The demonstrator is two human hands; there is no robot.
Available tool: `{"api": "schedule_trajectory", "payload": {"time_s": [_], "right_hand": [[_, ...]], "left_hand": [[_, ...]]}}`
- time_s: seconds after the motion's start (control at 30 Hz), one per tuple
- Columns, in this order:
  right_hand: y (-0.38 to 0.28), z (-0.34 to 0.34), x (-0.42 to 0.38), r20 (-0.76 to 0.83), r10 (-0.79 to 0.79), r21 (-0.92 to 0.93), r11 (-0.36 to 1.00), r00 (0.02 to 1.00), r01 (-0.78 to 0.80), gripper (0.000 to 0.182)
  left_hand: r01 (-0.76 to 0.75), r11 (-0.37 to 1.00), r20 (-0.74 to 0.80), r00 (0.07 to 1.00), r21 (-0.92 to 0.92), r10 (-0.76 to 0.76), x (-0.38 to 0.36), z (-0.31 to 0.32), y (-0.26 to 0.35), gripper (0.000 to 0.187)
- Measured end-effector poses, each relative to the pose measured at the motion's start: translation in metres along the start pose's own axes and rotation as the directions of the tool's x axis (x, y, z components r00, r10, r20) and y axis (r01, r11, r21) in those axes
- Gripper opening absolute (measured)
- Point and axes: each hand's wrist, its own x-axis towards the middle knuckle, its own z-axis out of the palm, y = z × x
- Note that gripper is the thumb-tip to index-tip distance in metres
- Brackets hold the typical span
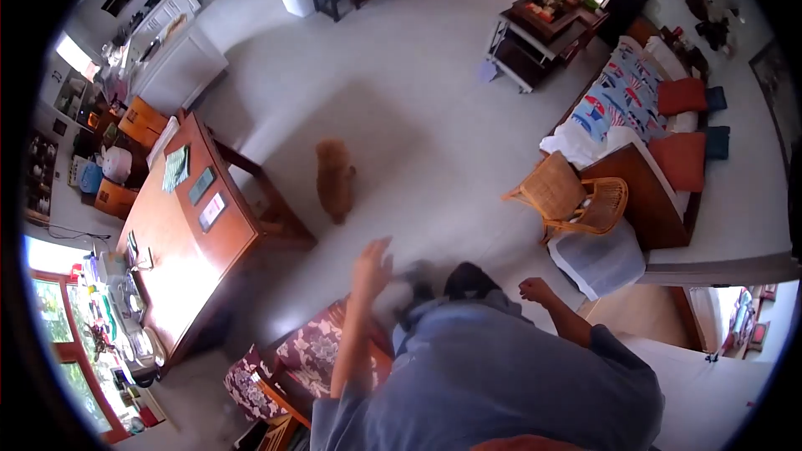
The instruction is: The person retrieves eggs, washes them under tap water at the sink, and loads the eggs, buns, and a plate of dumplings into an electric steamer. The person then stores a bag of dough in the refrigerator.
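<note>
My left hand (373, 268) hangs in the air at the left of my body, fingers stretched out, holding nothing visible. Below it is a chair with a flowered maroon cushion (313, 355). My right hand (536, 290) is at my right side with its fingers curled in, and nothing shows in it. A clear plastic bin (596, 263) is the thing nearest that hand, apart from it. On the floor ahead is a small reddish-brown furry animal (334, 179), seen from above.
A wooden table (194, 234) at the left carries a phone (212, 211), a dark flat item (201, 186) and a striped cloth (176, 169). Right stand a wicker chair (558, 190) and a cushioned bench (622, 92). A wheeled stand (520, 57) is farther back.
</note>
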Motion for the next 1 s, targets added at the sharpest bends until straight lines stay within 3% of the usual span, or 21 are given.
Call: {"api": "schedule_trajectory", "payload": {"time_s": [0.17,0.2,0.27,0.3,0.37,0.43,0.47,0.5,0.57,0.6,0.63,0.67,0.7,0.73,0.77,0.83,0.9,1.0], "right_hand": [[-0.029,0.016,0.035,0.085,0.163,-0.072,0.985,0.983,-0.158,0.024],[-0.028,0.020,0.045,0.093,0.108,-0.066,0.993,0.990,-0.103,0.024],[-0.052,0.022,0.069,0.050,0.168,-0.211,0.965,0.984,-0.154,0.020],[-0.047,0.020,0.096,0.155,0.034,-0.436,0.899,0.987,0.038,0.019],[-0.004,0.016,0.171,0.428,-0.148,-0.713,0.552,0.892,0.433,0.017],[-0.048,0.003,0.210,0.399,-0.151,-0.656,0.642,0.904,0.397,0.017],[-0.074,-0.004,0.226,0.389,-0.148,-0.622,0.686,0.909,0.377,0.017],[-0.096,-0.017,0.253,0.484,-0.223,-0.702,0.478,0.846,0.528,0.018],[-0.101,-0.047,0.352,0.520,-0.087,-0.612,0.656,0.850,0.442,0.016],[-0.106,-0.048,0.387,0.550,-0.015,-0.556,0.740,0.835,0.379,0.015],[-0.147,-0.058,0.416,0.495,-0.150,-0.655,0.583,0.856,0.481,0.015],[-0.191,-0.080,0.451,0.451,-0.283,-0.751,0.391,0.846,0.532,0.017],[-0.205,-0.095,0.499,0.299,-0.433,-0.697,0.510,0.850,0.505,0.026],[-0.297,-0.120,0.488,0.057,-0.290,-0.517,0.810,0.955,0.277,0.028],[-0.358,-0.139,0.499,-0.058,-0.295,-0.467,0.853,0.954,0.235,0.031],[-0.427,-0.172,0.557,-0.074,-0.274,-0.317,0.918,0.959,0.238,0.034],[-0.487,-0.197,0.608,-0.149,-0.295,-0.092,0.954,0.944,0.284,0.025],[-0.547,-0.229,0.683,-0.173,-0.300,0.014,0.952,0.938,0.307,0.025]], "left_hand": [[-0.018,0.997,0.066,0.998,-0.079,0.023,0.111,0.006,-0.019,0.038],[-0.058,0.995,0.100,0.993,-0.083,0.066,0.135,0.012,-0.019,0.038],[-0.060,0.996,0.238,0.968,-0.066,0.074,0.184,0.025,-0.013,0.037],[-0.103,0.991,0.278,0.953,-0.090,0.124,0.209,0.036,-0.017,0.037],[-0.140,0.983,0.361,0.916,-0.121,0.175,0.261,0.048,-0.021,0.038],[-0.050,0.989,0.394,0.913,-0.136,0.101,0.315,0.056,-0.045,0.038],[-0.001,0.990,0.412,0.909,-0.140,0.059,0.339,0.063,-0.062,0.038],[-0.032,0.997,0.364,0.930,-0.065,0.054,0.359,0.075,-0.106,0.038],[0.207,0.973,0.428,0.874,0.102,-0.231,0.394,0.079,-0.182,0.033],[0.209,0.976,0.386,0.896,0.063,-0.217,0.395,0.090,-0.253,0.030],[0.207,0.978,0.343,0.917,0.025,-0.203,0.397,0.100,-0.319,0.028],[0.278,0.958,0.400,0.871,0.075,-0.284,0.402,0.084,-0.327,0.025],[0.340,0.931,0.453,0.814,0.134,-0.362,0.408,0.065,-0.332,0.022],[0.389,0.899,0.500,0.749,0.200,-0.436,0.413,0.048,-0.340,0.020],[0.426,0.870,0.532,0.691,0.247,-0.489,0.416,0.039,-0.349,0.020],[0.476,0.832,0.561,0.622,0.284,-0.547,0.436,0.039,-0.361,0.020],[0.504,0.812,0.583,0.579,0.295,-0.570,0.470,0.054,-0.365,0.020],[0.513,0.803,0.616,0.537,0.304,-0.576,0.546,0.076,-0.372,0.020]]}}
